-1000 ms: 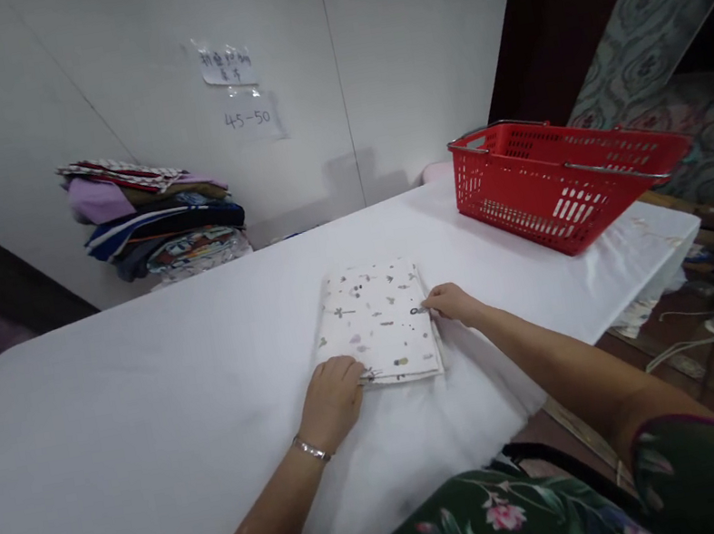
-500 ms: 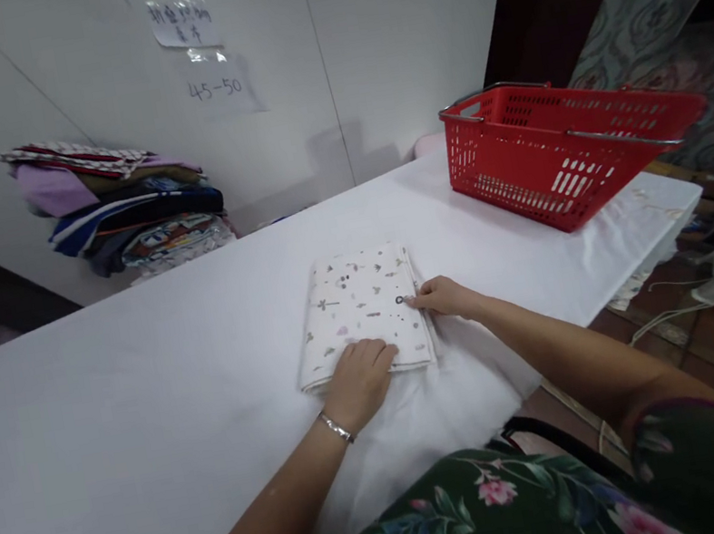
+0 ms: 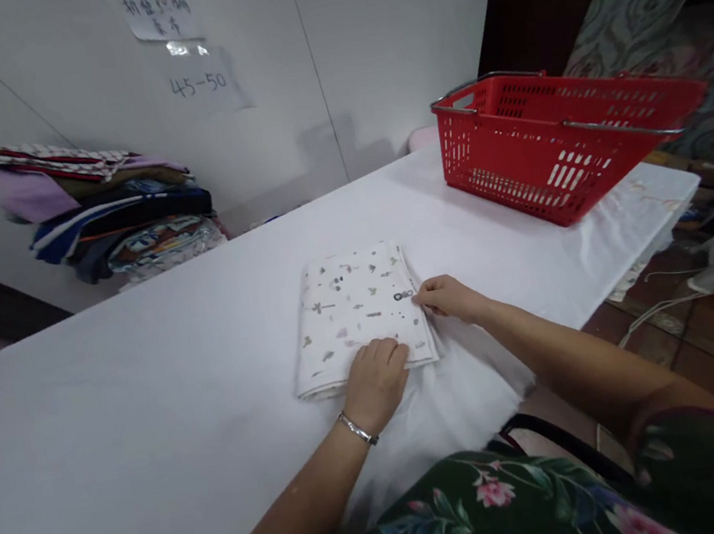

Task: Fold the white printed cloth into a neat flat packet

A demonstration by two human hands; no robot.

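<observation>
A white cloth (image 3: 353,304) with small printed motifs lies folded into a rough rectangle on the table in front of me. My left hand (image 3: 377,380) rests over its near edge, fingers lying on the fabric close to the near right corner. At the cloth's right edge, my right hand (image 3: 447,299) pinches the layers between thumb and bent fingers. The undersides of both hands are hidden.
The table (image 3: 215,402) has a white cover that hangs in creases at its near edge. A red basket (image 3: 530,153) with metal handles stands at the back right. Stacked folded fabrics (image 3: 112,209) sit at the back left by the wall, below paper signs (image 3: 197,83).
My left hand has slid to the right along the near edge of the cloth. The right hand still pinches the right edge. The view has shifted slightly.
</observation>
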